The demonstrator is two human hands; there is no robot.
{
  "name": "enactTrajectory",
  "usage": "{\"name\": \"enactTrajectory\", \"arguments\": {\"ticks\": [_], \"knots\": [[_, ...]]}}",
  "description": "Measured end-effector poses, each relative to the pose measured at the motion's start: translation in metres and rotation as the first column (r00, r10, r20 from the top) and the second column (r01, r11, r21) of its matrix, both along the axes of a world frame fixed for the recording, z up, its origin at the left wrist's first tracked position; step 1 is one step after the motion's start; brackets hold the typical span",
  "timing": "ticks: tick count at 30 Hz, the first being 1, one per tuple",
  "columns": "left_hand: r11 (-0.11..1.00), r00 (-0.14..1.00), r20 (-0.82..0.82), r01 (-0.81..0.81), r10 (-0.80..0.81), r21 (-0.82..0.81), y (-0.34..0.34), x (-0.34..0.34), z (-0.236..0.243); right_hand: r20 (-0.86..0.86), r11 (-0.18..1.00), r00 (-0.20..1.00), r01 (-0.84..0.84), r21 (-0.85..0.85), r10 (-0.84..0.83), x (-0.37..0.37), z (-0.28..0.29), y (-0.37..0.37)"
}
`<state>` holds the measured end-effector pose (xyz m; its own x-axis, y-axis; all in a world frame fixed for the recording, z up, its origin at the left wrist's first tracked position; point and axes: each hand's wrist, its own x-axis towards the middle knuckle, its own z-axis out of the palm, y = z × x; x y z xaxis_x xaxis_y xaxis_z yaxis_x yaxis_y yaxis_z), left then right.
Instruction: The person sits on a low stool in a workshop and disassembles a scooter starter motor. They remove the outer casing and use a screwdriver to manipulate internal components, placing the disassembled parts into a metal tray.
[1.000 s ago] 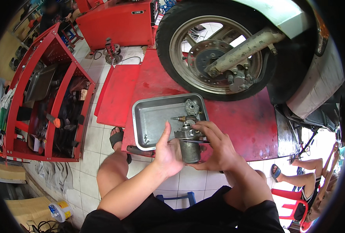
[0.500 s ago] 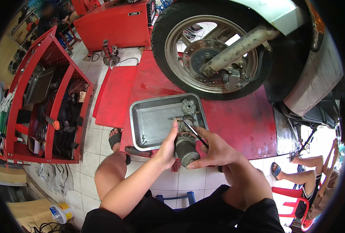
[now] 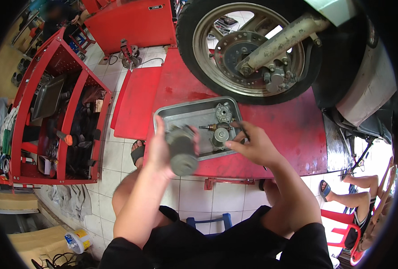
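My left hand (image 3: 160,150) grips a blurred dark cylindrical metal housing (image 3: 183,158), held up over the left front of the steel tray (image 3: 172,110). In my right hand (image 3: 251,144) is a dark slim tool (image 3: 244,130), pinched near the tray's right side. Inside the tray lie a round cast metal part (image 3: 223,113), a brass-and-steel fitting (image 3: 216,127) on a short shaft, and a silver cylindrical part (image 3: 221,136) just left of my right fingertips. The tray rests on a red lift platform (image 3: 284,134).
A motorcycle front wheel (image 3: 201,85) with fork (image 3: 279,47) stands behind the tray. Red shelving (image 3: 60,45) is left, a red cabinet (image 3: 125,27) behind, a blue stool (image 3: 208,222) below, a bucket (image 3: 78,242) lower left. Other people (image 3: 356,197) sit at right and upper left (image 3: 55,20).
My left hand has carried the cylindrical housing leftward and up, apart from my right hand, which has moved slightly up and right with the slim tool. The view has shifted slightly.
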<state>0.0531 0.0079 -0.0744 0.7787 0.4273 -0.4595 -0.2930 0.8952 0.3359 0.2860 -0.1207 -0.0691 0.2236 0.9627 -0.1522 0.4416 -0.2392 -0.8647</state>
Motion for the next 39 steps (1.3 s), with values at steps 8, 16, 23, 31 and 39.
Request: {"name": "enactTrajectory", "arguments": {"ticks": [8, 16, 23, 31, 39], "knots": [[0.921, 0.91, 0.179, -0.387, 0.373, 0.049, 0.056, -0.054, 0.005, 0.233, 0.955, 0.935, -0.225, -0.192, 0.267, -0.066, -0.066, 0.051], [0.93, 0.91, 0.198, -0.366, 0.364, -0.028, 0.051, -0.059, 0.01, 0.378, 0.918, 0.85, -0.266, -0.294, 0.368, -0.123, -0.082, 0.1], [0.936, 0.918, 0.199, -0.352, 0.343, 0.01, 0.047, -0.055, 0.014, 0.376, 0.925, 0.854, -0.273, -0.263, 0.359, -0.129, -0.102, 0.099], [0.975, 0.975, 0.067, -0.214, 0.211, 0.051, 0.04, -0.034, 0.018, 0.451, 0.943, 0.845, -0.168, -0.289, 0.289, -0.128, -0.061, 0.093], [0.985, 0.995, -0.095, -0.029, 0.045, 0.168, 0.009, 0.005, 0.011, 0.09, 0.999, 0.996, 0.031, -0.025, -0.029, -0.048, -0.001, 0.038]]}}
